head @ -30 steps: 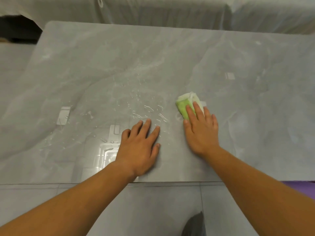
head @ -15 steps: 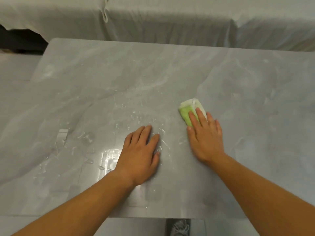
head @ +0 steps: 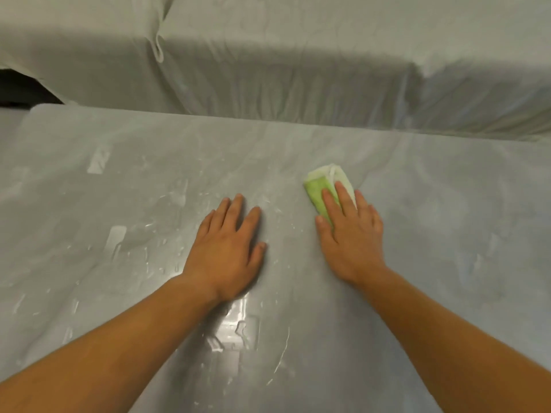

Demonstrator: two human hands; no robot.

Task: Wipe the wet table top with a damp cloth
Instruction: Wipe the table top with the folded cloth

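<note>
Pressing flat, the right hand pins the folded green cloth under its fingertips, long axis running away from the wrist. Droplets sit leftward on the surface — around the left hand, spread palm-down, holding nothing — so likely sweep left.

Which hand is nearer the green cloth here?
Right. The right hand lies flat on the green cloth, fingers pressing it to the table top. The left hand rests flat on the table beside it, apart from the cloth.
</note>
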